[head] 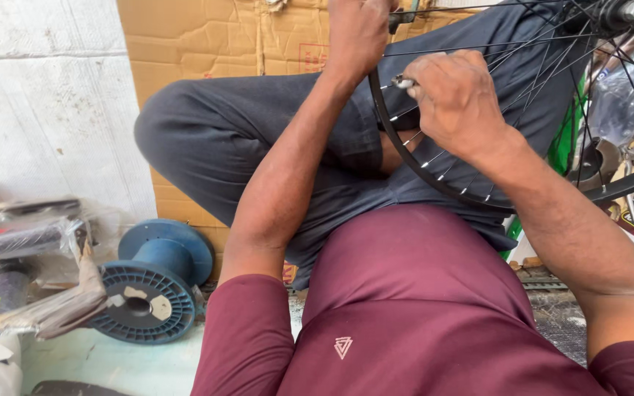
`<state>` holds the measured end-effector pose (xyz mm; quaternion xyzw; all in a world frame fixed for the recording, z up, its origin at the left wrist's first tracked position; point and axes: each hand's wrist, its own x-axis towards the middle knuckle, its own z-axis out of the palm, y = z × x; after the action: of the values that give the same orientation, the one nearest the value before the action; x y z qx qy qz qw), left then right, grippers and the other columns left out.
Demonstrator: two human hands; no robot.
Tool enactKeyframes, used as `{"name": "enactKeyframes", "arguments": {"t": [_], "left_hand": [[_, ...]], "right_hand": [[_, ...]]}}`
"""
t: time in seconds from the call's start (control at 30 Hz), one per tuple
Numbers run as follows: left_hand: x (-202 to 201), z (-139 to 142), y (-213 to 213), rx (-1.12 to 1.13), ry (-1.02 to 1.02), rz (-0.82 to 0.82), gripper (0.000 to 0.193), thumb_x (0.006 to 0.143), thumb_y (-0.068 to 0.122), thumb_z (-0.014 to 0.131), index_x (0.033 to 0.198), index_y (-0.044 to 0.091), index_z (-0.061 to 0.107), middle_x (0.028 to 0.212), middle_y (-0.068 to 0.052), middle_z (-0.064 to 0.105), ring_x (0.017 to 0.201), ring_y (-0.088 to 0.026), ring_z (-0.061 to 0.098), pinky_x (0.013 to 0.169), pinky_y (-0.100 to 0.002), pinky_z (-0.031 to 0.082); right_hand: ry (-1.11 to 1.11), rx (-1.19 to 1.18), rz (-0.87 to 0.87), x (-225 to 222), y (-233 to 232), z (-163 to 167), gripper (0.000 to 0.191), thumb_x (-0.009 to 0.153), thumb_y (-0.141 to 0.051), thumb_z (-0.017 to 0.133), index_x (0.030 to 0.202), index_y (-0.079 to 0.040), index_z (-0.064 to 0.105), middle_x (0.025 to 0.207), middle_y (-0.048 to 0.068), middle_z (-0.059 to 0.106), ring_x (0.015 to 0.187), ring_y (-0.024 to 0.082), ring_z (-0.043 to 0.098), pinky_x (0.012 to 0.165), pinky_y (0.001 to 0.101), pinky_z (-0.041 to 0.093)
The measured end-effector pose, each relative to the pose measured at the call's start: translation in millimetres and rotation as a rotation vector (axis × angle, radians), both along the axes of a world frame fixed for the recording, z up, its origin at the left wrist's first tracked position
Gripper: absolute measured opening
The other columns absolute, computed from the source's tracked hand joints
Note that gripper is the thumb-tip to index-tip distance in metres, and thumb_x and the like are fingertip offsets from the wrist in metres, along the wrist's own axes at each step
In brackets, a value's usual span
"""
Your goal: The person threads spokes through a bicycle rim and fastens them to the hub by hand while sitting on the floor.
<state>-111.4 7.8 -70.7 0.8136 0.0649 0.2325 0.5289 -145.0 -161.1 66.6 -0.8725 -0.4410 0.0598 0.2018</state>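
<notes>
Head view: the wheel rim (434, 183) lay across your lap; your left hand (357, 33) was closed over its upper edge; your right hand (456, 99) pinched a small metal tool (403, 81) at a spoke (471, 70); stiff, light hoop, thin spokes probably bendable, so hold the rim.

Black rim (405, 158) — blue spool (157, 282)

The one camera sits on the person's head. It looks straight down, very close, at the lap and floor (97, 359).
</notes>
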Motion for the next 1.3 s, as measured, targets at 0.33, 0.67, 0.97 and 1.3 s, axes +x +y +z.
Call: {"name": "enactKeyframes", "arguments": {"t": [0.33,0.67,0.97,1.3], "left_hand": [[2,-26,-5,0.037,-0.084,0.047,0.009,0.08,0.006,0.065,0.072,0.003,0.069,0.061,-0.009,0.062,0.056,-0.02,0.057,0.053,-0.039,0.042],[-5,-8,-14,-0.271,0.111,0.01,0.024,0.092,0.008,0.062,0.068,0.002,0.064,0.054,0.0,0.049,0.048,-0.01,0.045,0.051,-0.035,0.036],[-6,8,-9,-0.661,0.045,0.043,0.027,0.095,0.019,0.067,0.074,0.001,0.066,0.061,0.001,0.062,0.056,-0.009,0.056,0.053,-0.032,0.046],[-9,18,-9,-0.676,0.154,0.062,0.028,0.094,0.016,0.069,0.072,-0.001,0.066,0.06,-0.003,0.061,0.054,-0.011,0.053,0.051,-0.033,0.042]], "right_hand": [[0.244,-0.072,-0.061,1,17,6,0.024,0.095,-0.02,0.072,0.113,-0.005,0.068,0.102,0.012,0.073,0.091,0.033,0.068,0.084,0.0491,0.046],[-0.069,-0.095,-0.033,-4,-3,-23,0.023,0.091,-0.013,0.081,0.097,-0.005,0.06,0.089,0.012,0.064,0.076,0.032,0.063,0.072,0.0427,0.049],[0.1,-0.063,0.07,12,11,5,0.03,0.082,-0.015,0.077,0.105,-0.002,0.062,0.09,0.015,0.066,0.084,0.036,0.065,0.075,0.0477,0.05],[-0.046,0.125,-0.027,-16,19,9,0.02,0.089,-0.009,0.081,0.103,-0.006,0.067,0.101,0.01,0.068,0.092,0.03,0.067,0.085,0.0429,0.05]]}}
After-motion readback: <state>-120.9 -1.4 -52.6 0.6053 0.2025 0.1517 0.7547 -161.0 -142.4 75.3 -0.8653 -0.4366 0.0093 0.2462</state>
